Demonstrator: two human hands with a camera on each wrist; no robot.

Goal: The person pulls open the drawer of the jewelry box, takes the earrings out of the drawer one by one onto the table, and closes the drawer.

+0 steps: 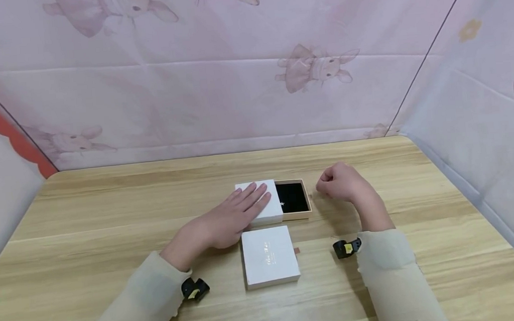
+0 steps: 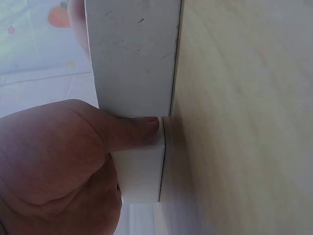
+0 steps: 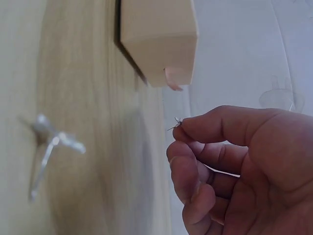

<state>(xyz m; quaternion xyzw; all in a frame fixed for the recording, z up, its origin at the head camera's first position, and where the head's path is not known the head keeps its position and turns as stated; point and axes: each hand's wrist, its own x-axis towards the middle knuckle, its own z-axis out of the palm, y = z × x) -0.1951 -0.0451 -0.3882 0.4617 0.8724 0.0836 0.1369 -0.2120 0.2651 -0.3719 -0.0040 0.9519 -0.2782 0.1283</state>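
My left hand (image 1: 232,219) lies with its fingers spread flat on the white sleeve (image 1: 261,215) of a slide-out box. In the left wrist view its thumb touches that sleeve's side (image 2: 139,171). The drawer (image 1: 292,196) sticks out to the right, with black lining and a tiny star-shaped piece (image 1: 282,204) in it. Right of the drawer, my right hand (image 1: 341,182) pinches a small silver earring (image 3: 178,122) between thumb and index finger. Another silver earring (image 3: 56,139), blurred, lies on the table in the right wrist view.
A second white box (image 1: 271,256), closed, with gold lettering and a short pull ribbon (image 1: 297,250), lies just in front of the opened one. Fabric with a rabbit print (image 1: 216,103) hangs behind the wooden table (image 1: 120,206).
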